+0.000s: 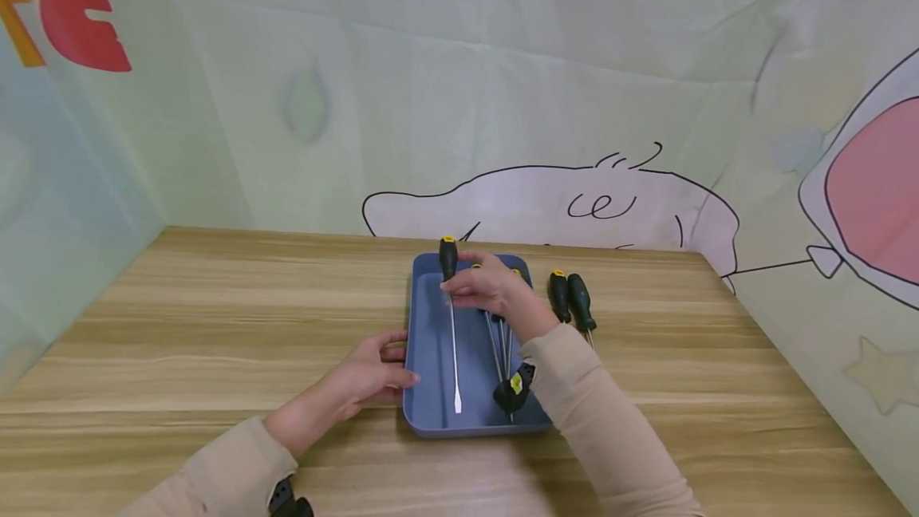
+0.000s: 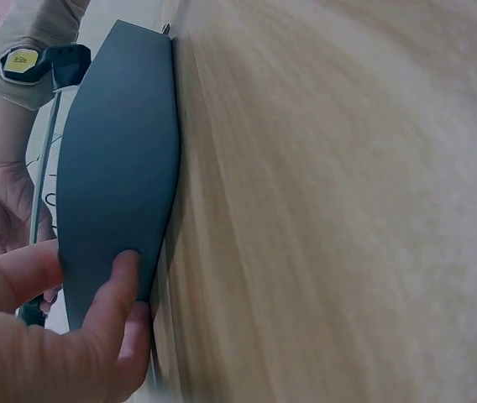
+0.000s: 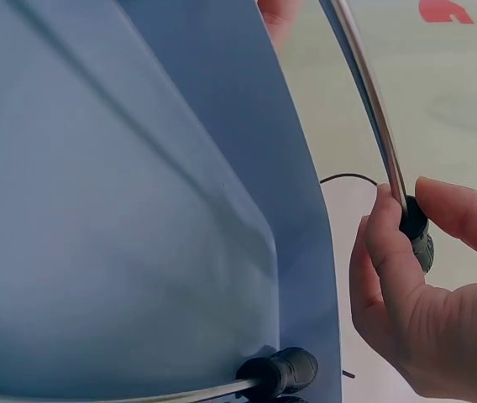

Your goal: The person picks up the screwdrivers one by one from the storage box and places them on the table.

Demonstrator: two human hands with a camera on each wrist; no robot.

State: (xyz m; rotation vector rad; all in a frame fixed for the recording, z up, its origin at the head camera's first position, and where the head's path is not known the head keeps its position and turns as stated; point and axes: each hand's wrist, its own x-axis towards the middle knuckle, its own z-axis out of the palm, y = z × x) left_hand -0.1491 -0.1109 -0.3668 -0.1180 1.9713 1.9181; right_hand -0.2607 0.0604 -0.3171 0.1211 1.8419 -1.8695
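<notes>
My right hand (image 1: pixel 491 287) pinches a long flathead screwdriver (image 1: pixel 448 260) just below its black, yellow-capped handle, over the left half of a blue tray (image 1: pixel 431 325). Its steel shaft points toward me. In the right wrist view, thumb and fingers meet at the handle's collar, with the tray wall (image 3: pixel 306 210) beside them. My left hand (image 1: pixel 369 373) holds the tray's left side, thumb over the rim and fingers against the outer wall (image 2: pixel 121 151). Several screwdrivers (image 1: pixel 495 345) lie in the tray's right half, partly hidden by my right hand and wrist.
Two more dark-handled screwdrivers, one with a yellow cap (image 1: pixel 558 294) and one plain (image 1: pixel 580 301), lie on the wooden table (image 1: pixel 251 301) right of the tray. My right forearm covers part of them. A printed cloth backdrop (image 1: pixel 287 102) stands behind the table.
</notes>
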